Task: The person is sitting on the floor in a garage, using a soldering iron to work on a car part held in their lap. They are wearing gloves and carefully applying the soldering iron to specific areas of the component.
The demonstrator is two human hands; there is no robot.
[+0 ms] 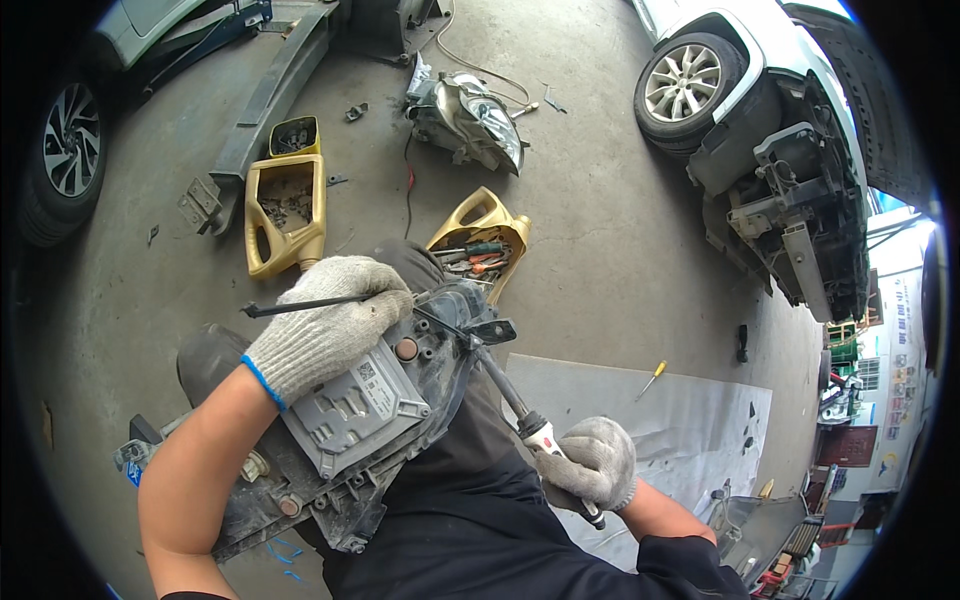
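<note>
A car headlight housing [350,420] lies back-side up across my lap, black with a grey control box on it. My left hand [325,325], in a knitted white glove, grips a thin black rod over the housing's upper edge. My right hand [592,465], also gloved, is closed on the handle of a long screwdriver [510,395] whose shaft points up-left into the housing near a black bracket.
Yellow cut-open jugs [283,212] hold small parts, and another yellow jug [482,245] holds hand tools. A second headlight [470,120] lies on the concrete. A white car with its bumper off [790,170] stands right. A yellow screwdriver [652,378] lies on grey sheeting.
</note>
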